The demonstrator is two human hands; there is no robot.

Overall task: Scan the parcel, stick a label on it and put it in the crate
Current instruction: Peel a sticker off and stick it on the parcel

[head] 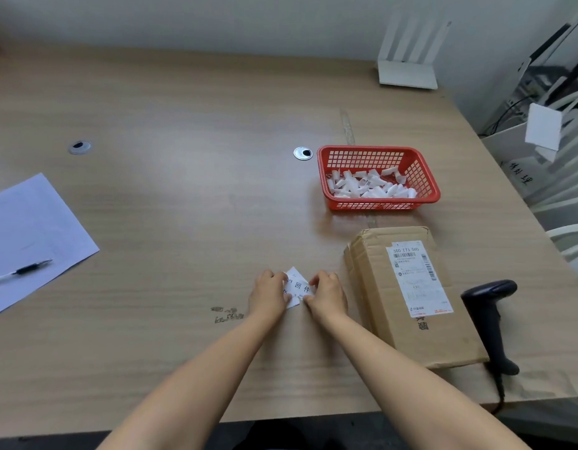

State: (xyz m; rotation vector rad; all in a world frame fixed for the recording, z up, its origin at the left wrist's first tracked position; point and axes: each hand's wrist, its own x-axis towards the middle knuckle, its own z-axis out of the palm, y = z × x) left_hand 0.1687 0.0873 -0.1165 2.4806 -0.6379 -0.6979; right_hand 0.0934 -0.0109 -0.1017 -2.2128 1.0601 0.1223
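A small white label [297, 285] with black printed characters sits between my two hands near the table's front. My left hand [270, 295] pinches its left edge and my right hand [326, 295] pinches its right edge. To the right lies a brown cardboard parcel [378, 306] with a white shipping slip [417, 277] on top, apart from my hands. A black handheld scanner [490, 316] lies on the table just right of the parcel, its cable running off the front edge.
A red plastic basket [425, 177] holding several crumpled white paper scraps stands behind the parcel. A white sheet [31, 228] with a pen [24, 270] lies at the left. A white router [407, 71] stands at the back right. White crates and shelving [521, 147] sit beyond the table's right edge.
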